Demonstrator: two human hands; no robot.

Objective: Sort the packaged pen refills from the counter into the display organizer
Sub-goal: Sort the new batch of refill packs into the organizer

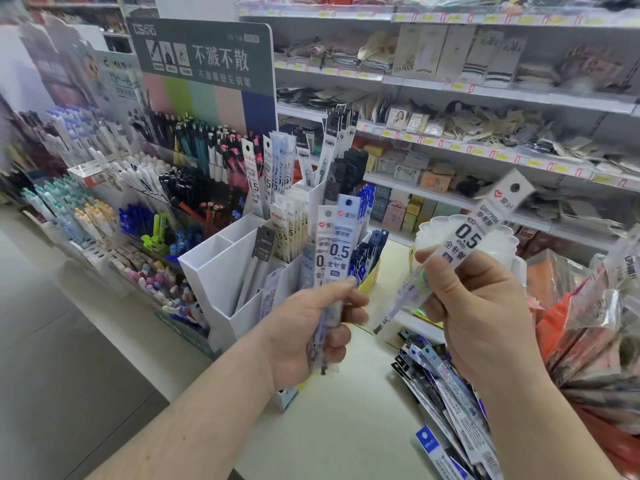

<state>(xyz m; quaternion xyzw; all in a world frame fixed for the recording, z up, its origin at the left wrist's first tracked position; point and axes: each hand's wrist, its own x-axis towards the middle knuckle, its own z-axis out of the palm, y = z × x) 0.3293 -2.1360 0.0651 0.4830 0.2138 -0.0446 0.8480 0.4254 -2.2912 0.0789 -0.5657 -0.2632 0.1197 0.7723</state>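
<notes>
Slim white-carded packaged pen refills (446,393) heaped on the pale counter (339,427) | left hand (308,334) fingers curled round a small upright bunch (337,244) | right hand (485,317) pinches one "0.5" pack (474,237) | white compartmented plastic display organizer (221,271) behind the left hand, part-filled

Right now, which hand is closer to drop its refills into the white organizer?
Probably the left hand. It grips a bundle of refills right beside the organizer; the right hand holds one pack farther away.
</notes>
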